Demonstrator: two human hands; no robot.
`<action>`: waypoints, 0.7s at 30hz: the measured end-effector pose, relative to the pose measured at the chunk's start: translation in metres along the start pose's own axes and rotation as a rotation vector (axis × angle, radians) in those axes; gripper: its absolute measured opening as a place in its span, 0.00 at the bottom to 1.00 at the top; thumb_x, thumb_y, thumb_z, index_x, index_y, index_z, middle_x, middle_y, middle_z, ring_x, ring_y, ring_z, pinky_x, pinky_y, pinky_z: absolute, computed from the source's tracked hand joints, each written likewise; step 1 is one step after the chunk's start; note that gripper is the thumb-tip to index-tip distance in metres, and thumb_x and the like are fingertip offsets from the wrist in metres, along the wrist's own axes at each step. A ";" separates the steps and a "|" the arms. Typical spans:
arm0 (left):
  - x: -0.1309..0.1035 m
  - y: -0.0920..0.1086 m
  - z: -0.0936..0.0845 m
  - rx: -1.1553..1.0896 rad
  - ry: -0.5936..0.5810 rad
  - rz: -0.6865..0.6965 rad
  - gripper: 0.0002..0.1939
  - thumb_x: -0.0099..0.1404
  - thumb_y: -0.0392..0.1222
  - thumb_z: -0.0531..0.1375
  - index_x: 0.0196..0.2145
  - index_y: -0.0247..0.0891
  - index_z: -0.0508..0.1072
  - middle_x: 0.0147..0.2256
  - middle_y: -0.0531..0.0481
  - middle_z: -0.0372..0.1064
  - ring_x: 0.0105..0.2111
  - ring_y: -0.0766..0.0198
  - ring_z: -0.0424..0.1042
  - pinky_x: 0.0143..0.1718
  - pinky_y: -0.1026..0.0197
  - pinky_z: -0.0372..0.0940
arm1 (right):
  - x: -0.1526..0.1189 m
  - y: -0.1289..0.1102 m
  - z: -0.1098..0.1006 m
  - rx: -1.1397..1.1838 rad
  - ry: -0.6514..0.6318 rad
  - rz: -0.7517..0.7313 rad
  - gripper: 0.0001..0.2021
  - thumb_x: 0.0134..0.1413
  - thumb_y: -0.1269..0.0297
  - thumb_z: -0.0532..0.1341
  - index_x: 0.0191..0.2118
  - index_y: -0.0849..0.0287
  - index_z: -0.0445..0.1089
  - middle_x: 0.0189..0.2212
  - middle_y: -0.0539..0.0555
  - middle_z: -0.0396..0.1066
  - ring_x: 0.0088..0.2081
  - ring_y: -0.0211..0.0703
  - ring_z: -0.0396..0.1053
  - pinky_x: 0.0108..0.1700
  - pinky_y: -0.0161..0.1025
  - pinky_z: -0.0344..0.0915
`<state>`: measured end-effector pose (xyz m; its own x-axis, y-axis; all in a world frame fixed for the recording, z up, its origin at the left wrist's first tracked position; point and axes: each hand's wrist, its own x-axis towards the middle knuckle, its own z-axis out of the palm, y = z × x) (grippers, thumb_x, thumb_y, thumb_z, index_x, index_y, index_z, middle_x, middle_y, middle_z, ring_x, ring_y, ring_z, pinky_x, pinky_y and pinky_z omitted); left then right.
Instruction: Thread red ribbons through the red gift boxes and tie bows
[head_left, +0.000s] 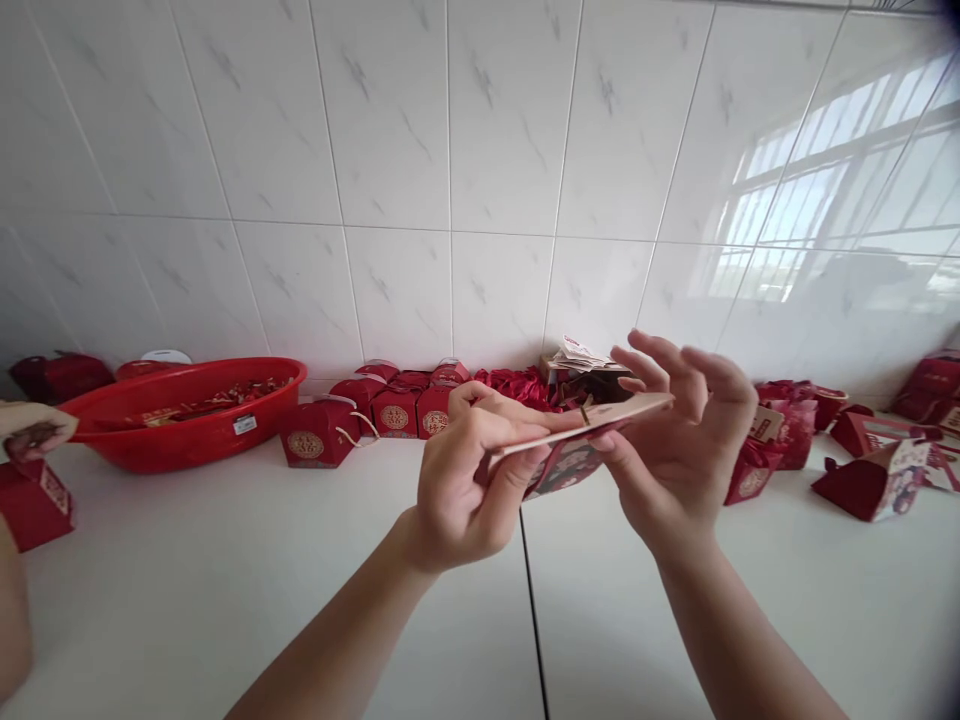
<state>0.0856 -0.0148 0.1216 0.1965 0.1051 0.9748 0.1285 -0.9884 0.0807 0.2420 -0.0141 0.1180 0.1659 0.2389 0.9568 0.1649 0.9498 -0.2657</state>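
White tiled wall behind bench (315, 610). Left hand (465, 475) pinches folded carton (568, 466); right hand (679, 450) grip wide, thumb against it. Advise: hold left steady, press lightly.

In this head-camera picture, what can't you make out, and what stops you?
All in the head view:
- Full shape of the printed carton: left hand and right hand cover it partly.
- Bottom of the red basin: hidden by its near wall and contents.
- Writing on the white sticker: too small.
- Rest of the far-left red box: cut off by the left edge.
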 end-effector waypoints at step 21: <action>0.022 -0.005 -0.048 0.051 -0.029 -0.371 0.02 0.61 0.39 0.61 0.30 0.41 0.71 0.29 0.52 0.70 0.32 0.63 0.70 0.36 0.60 0.65 | 0.004 0.011 -0.012 -0.157 0.013 0.087 0.11 0.44 0.68 0.68 0.28 0.56 0.62 0.21 0.47 0.64 0.22 0.34 0.62 0.21 0.33 0.59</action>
<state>0.0424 -0.0131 0.1529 0.1552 0.4589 0.8749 0.2441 -0.8759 0.4161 0.2560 -0.0045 0.1178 0.1984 0.3149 0.9282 0.2986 0.8826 -0.3632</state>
